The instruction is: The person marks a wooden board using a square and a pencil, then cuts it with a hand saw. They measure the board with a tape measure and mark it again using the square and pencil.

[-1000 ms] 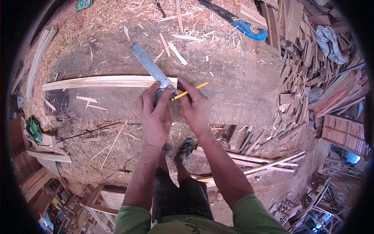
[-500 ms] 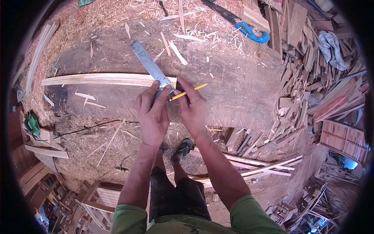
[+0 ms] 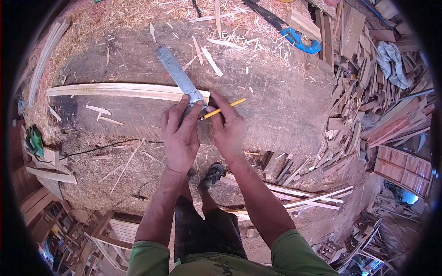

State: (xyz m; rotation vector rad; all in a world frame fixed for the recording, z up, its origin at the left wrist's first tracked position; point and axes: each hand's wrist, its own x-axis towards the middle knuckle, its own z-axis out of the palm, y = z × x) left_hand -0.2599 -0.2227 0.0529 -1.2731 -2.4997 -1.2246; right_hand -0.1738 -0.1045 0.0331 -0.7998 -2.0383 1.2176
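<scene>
A metal carpenter's square (image 3: 177, 73) lies with its broad blade slanting across a pale wooden strip (image 3: 124, 89), near the strip's right end. My left hand (image 3: 180, 131) is closed on the near end of the square, thumb and fingers pressing it against the strip; the part under my fingers is hidden. A yellow pencil (image 3: 223, 109) sits between the fingers of my right hand (image 3: 229, 133). The index finger of that hand reaches the strip's right end, and its thumb is close to the square. Both hands are over the wooden workbench (image 3: 276, 106).
A blue-handled saw (image 3: 299, 40) lies at the bench's far right among shavings. Wood slivers (image 3: 212, 62) are scattered about. Offcuts (image 3: 340, 124) pile up to the right. Long strips (image 3: 294, 198) lie on the floor, and a green object (image 3: 34, 140) is at left.
The camera view has shifted slightly. The strip's left end has swung a little toward the bench's far side. Both hands keep their hold on the square and the pencil.
</scene>
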